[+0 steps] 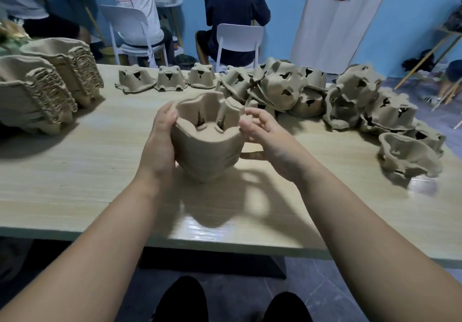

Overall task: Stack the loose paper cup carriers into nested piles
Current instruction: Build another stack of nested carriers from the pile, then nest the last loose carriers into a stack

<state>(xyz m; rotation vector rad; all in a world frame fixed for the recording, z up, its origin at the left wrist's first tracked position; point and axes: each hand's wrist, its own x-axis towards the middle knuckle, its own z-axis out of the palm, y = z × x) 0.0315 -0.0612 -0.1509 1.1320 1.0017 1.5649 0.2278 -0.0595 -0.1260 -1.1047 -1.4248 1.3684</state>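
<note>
A small nested pile of brown pulp cup carriers (pixel 205 146) is held above the wooden table (pixel 87 184), tilted with its open side towards me. My left hand (pixel 160 141) grips its left side, thumb over the rim. My right hand (pixel 267 136) is at its right side with fingers loosely spread, thumb under the pile's lower edge; contact is unclear. Loose carriers lie in a heap (pixel 312 91) at the back right, and three stand upside down in a row (pixel 170 78) at the back.
Two tall nested piles (pixel 50 79) lie on their sides at the left. One loose carrier (pixel 407 154) sits near the right edge. Behind the table, people sit on white chairs (pixel 237 39) with their backs to me.
</note>
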